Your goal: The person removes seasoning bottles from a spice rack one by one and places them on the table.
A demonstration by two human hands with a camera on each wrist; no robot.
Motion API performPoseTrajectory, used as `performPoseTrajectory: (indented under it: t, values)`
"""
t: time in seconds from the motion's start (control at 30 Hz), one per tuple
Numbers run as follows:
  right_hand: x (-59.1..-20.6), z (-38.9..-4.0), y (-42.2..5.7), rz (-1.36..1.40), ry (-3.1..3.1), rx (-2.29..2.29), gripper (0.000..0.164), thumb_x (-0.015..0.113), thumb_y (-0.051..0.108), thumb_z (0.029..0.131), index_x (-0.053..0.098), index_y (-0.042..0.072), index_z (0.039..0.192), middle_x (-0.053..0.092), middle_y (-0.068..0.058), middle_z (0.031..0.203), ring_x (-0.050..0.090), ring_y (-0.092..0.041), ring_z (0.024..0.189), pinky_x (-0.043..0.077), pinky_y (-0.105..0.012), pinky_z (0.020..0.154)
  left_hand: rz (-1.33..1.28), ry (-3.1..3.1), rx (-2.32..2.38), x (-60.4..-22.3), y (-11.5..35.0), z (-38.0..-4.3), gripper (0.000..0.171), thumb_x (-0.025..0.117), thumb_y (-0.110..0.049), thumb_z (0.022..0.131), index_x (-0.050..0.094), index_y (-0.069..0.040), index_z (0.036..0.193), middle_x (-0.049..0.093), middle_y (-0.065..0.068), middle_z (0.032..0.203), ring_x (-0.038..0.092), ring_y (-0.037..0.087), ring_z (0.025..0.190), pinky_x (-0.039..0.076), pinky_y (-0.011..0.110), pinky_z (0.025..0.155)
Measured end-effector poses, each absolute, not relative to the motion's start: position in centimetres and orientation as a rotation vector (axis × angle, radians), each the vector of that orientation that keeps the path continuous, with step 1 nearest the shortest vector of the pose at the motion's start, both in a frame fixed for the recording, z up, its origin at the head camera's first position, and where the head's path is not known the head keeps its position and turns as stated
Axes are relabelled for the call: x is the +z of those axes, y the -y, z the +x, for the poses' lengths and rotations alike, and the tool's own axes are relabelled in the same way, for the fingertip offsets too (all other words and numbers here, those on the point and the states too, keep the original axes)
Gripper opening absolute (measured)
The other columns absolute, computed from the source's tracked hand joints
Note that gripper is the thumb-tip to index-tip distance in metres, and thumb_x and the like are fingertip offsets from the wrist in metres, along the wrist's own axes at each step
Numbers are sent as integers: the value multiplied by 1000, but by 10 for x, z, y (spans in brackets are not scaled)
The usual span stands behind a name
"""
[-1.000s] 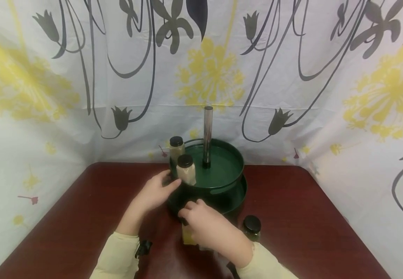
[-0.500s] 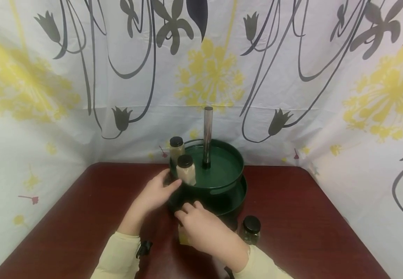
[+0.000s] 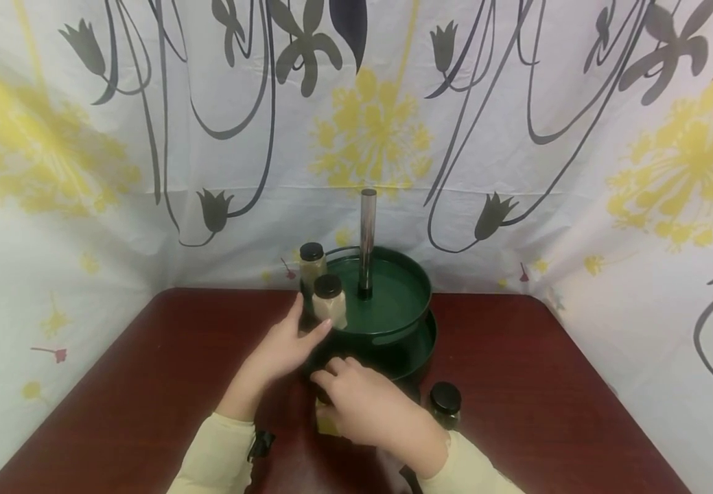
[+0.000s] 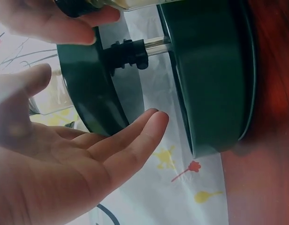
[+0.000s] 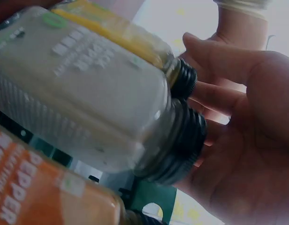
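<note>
A green two-tier round rack with a metal post stands ahead. My left hand is at its left side, fingers extended, the thumb near the front jar with pale contents on the upper tier. Behind that jar stands another black-lidded jar. Below the rack's front, my right hand bends its fingers over the black lid of a yellow spice jar, thumb by the lid in the right wrist view. A grey spice jar stands beside the yellow one, largely hidden by the hand in the head view.
A black-lidded jar stands to the right of my right wrist. An orange-labelled pepper jar shows in the right wrist view. The lower tier sits close behind my right hand. Patterned curtain surrounds the dark red table.
My left hand has shifted slightly right, its thumb now across the front jar's base and its index finger raised more. My right hand moved slightly left together with the yellow spice jar.
</note>
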State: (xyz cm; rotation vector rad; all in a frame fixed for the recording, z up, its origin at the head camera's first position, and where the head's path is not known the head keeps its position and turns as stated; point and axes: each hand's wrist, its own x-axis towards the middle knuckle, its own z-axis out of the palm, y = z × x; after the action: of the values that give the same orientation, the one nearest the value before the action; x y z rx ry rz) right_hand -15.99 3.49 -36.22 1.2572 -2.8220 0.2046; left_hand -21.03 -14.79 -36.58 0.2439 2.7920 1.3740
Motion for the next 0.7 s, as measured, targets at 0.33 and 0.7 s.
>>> performPoseTrajectory:
  t: [0.33,0.7]
  values:
    - [-340,-163,-54,1165,2780,261,47,62,40,93,59,10,129,56,-3,122,51,-19,108,52,-34,87,259,-2861,1243,-357,145,-205,95,46,-63,92,8,-1,154,19,22,155,38,38,131,37,56,102]
    - [-328,-163,-65,1079,2752,302,48,61,42,93,60,8,128,55,-5,123,51,-18,109,52,-35,87,247,-2935,1128,-349,141,-197,86,50,-57,94,25,2,150,31,19,151,42,33,129,42,52,100]
